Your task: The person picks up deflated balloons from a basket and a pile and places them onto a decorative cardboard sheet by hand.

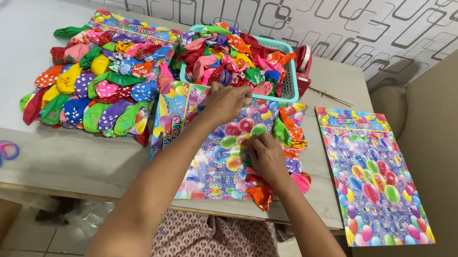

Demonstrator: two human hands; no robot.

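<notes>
Head view: left hand [225, 103] pinches together at the glossy balloon-printed card sheet [219, 167]; right hand [265, 154] clamps a green rubber balloon [257, 130]; teal plastic basket [291, 89] at twelve o'clock.

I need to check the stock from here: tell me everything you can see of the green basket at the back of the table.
The green basket is a pale teal, plastic-looking tray with slotted walls and a rolled rim. It sits upright at the table's far edge, near the patterned wall, heaped above its rim with uninflated balloons in red, pink, orange and green. Its near rim meets the printed card under the hands; the left hand hovers right before it. A red tape dispenser stands at its right side.
</notes>
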